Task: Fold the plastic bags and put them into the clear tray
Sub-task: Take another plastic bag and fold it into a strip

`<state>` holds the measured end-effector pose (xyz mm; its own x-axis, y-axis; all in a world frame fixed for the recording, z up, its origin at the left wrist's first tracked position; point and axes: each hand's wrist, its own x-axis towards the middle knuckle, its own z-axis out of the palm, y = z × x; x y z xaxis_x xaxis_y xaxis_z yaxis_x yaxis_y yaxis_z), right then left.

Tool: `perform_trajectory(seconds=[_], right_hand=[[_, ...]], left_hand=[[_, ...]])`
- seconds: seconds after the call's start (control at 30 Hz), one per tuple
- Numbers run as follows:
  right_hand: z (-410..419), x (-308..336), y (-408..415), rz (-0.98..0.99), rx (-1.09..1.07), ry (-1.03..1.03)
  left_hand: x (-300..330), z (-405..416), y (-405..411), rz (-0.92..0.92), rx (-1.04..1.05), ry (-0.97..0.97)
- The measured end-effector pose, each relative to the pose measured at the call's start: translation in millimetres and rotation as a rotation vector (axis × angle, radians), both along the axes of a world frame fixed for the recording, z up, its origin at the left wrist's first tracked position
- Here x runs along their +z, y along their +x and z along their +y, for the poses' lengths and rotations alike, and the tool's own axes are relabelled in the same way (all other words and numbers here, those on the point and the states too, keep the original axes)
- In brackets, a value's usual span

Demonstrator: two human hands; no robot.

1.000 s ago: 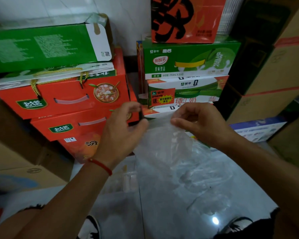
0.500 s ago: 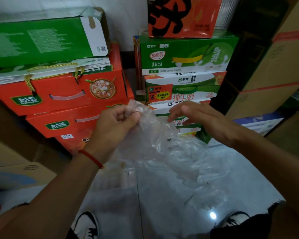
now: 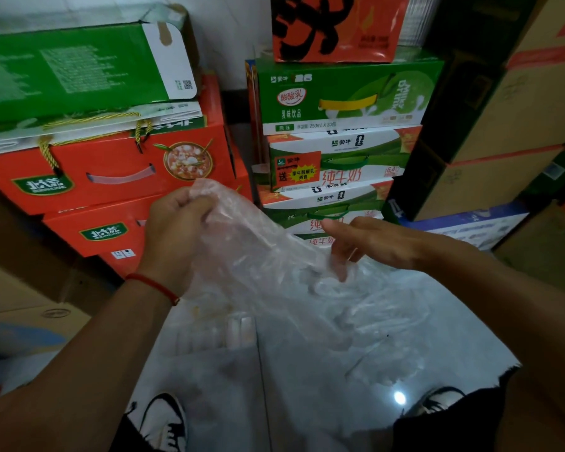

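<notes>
Between my two raised hands a clear plastic bag (image 3: 258, 256) hung crumpled above the pale tiled floor (image 3: 307, 402). My left hand (image 3: 173, 230) had its fingers curled over the bag's upper corner, pinching the film. My right hand (image 3: 369, 243) lay against the bag's right side with fingers extended and loosely spread; some fingertips showed blurred through the plastic, and I could not tell whether they were nipping it. A red cord (image 3: 154, 283) circled my left wrist. Low on the floor, seen through the film, sat what looked like the clear tray (image 3: 219, 331), its edges hazy. Behind the hands stood stacked red gift boxes (image 3: 111, 164) and green-and-white milk cartons (image 3: 340, 125); brown cardboard boxes (image 3: 519, 109) rose at right. Black-and-white shoes (image 3: 163, 419) showed below.
</notes>
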<state>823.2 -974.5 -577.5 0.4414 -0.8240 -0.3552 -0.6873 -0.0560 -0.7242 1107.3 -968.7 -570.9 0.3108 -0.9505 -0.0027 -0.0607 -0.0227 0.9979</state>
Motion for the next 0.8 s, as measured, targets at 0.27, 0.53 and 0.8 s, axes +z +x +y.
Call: perform_trajectory(seconds=[0.27,0.53,0.8], right_hand=[[6,15,-9,-0.260,-0.091,-0.077],[5,19,-21,-0.408,-0.120,-0.168],[3,14,-28,-0.450,-0.177,-0.173]], left_hand=[[-1,-6,8,0.123,0.218,0.038],[-12,-8,12,0.040,0.331,-0.025],[-14,-9,11,0.070,0.369,-0.008]])
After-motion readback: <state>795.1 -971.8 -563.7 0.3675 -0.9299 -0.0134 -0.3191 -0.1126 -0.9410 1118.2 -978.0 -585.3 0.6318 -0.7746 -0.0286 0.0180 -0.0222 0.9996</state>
